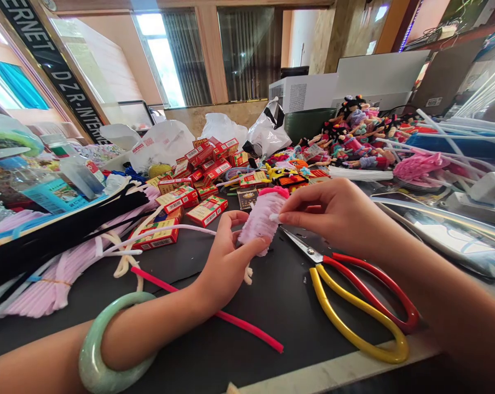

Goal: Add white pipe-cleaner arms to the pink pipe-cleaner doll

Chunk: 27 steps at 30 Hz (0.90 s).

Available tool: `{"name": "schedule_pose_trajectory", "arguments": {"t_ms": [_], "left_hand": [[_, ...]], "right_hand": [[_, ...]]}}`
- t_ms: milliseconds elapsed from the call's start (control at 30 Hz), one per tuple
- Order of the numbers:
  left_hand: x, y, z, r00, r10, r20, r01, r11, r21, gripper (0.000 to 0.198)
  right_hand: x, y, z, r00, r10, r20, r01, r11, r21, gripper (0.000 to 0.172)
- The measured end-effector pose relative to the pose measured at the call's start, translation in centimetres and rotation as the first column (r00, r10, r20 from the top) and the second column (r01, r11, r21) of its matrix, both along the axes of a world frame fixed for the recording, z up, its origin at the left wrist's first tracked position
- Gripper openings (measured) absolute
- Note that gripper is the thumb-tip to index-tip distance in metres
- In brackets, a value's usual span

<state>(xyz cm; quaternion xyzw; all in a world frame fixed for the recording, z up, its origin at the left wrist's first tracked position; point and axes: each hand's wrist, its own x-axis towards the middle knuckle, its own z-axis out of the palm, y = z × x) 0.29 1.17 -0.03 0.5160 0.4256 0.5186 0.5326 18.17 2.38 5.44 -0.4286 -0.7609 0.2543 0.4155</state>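
My left hand [226, 257] is closed around the lower part of a fuzzy light-pink pipe-cleaner figure [260, 219] with a hot-pink top, held above the black table top [272, 306]. A pale pipe cleaner [165, 232] trails from the figure to the left. My right hand [338, 210] pinches the white end of a pipe cleaner against the figure's right side. A green bangle [97, 345] circles my left wrist. Scissors [354, 295] with one red and one yellow handle lie just under my right hand.
A hot-pink pipe cleaner [239, 323] lies across the table near my left wrist. Several small red boxes [190, 191] are piled behind. Bundles of pink and black pipe cleaners [58, 241] lie at left. Finished dolls [354, 137], plastic bags [165, 142] and a phone [436, 224] crowd the back and right.
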Motion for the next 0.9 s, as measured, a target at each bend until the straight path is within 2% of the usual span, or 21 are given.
{"name": "schedule_pose_trajectory", "arguments": {"t_ms": [500,733,900], "left_hand": [[0.16,-0.33,0.34,1.000,-0.011,0.008,0.011,1.000,0.006,0.043],[0.07,0.00,0.10,1.000,0.003,0.004,-0.003,1.000,0.003,0.042],[0.01,0.02,0.01,1.000,0.005,0.010,-0.004,1.000,-0.007,0.043]], "right_hand": [[0.04,0.07,-0.22,0.997,0.070,-0.026,-0.072,0.993,-0.096,0.013],[0.08,0.00,0.07,0.996,0.092,-0.011,-0.093,0.992,-0.087,0.014],[0.08,-0.01,-0.01,0.999,0.048,0.014,-0.047,0.998,-0.046,0.013]]}}
